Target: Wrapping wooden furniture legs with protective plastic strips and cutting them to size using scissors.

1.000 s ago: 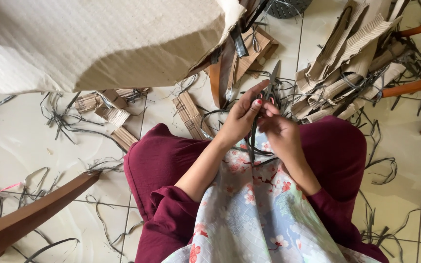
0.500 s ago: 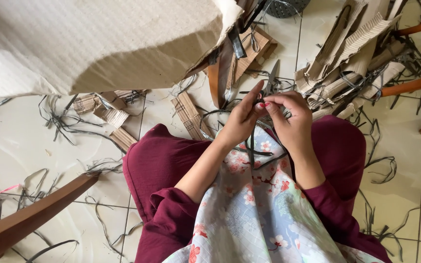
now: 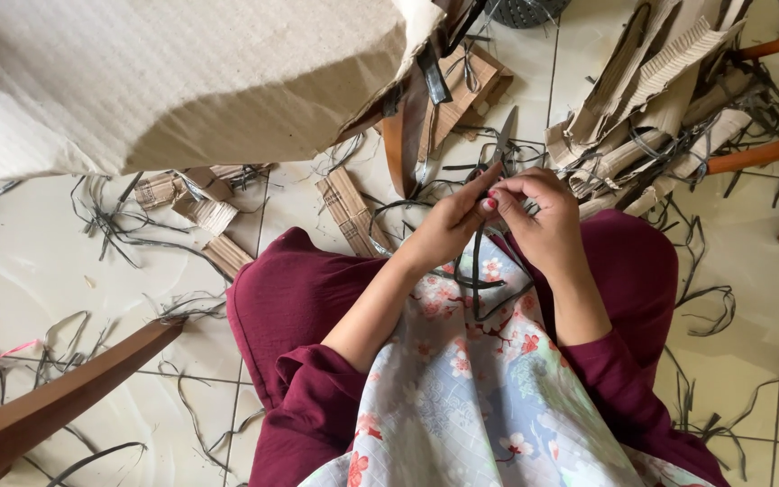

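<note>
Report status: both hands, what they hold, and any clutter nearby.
Left hand and right hand both pinching a dark strap. Strap loops over lap. Cardboard scraps and loose strips litter the tiled floor.

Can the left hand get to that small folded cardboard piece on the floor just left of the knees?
Probably yes: the folded cardboard piece lies uncovered beside the left hand, only loose strips around it, though that hand now pinches a dark strip.
</note>
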